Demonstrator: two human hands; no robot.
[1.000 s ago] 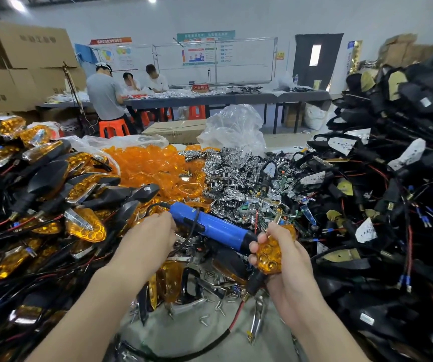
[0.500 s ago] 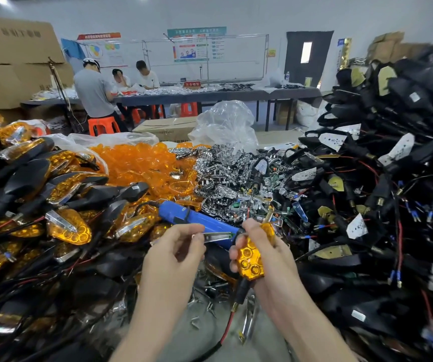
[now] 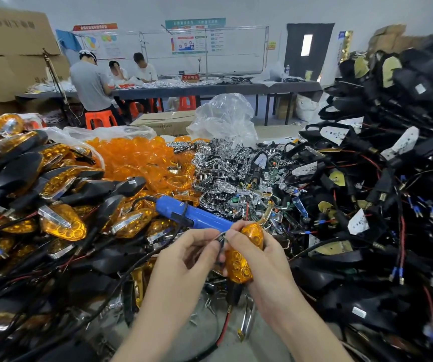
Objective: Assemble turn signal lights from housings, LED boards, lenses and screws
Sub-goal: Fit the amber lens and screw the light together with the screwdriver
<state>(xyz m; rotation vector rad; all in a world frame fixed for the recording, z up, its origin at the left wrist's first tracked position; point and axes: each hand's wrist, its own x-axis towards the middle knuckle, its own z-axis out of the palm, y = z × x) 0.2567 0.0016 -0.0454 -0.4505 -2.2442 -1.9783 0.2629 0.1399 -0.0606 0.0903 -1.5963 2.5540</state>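
At lower centre of the frame, the right hand (image 3: 262, 259) grips the light (image 3: 239, 267) round its amber face. The left hand (image 3: 184, 259) pinches a small metal part (image 3: 222, 237) against its upper edge; what the part is cannot be told. Judged light, rigid and glossy, hence slippery, the unit is best held by its sides, not by the scratch-prone face or the trailing wire (image 3: 223, 326).
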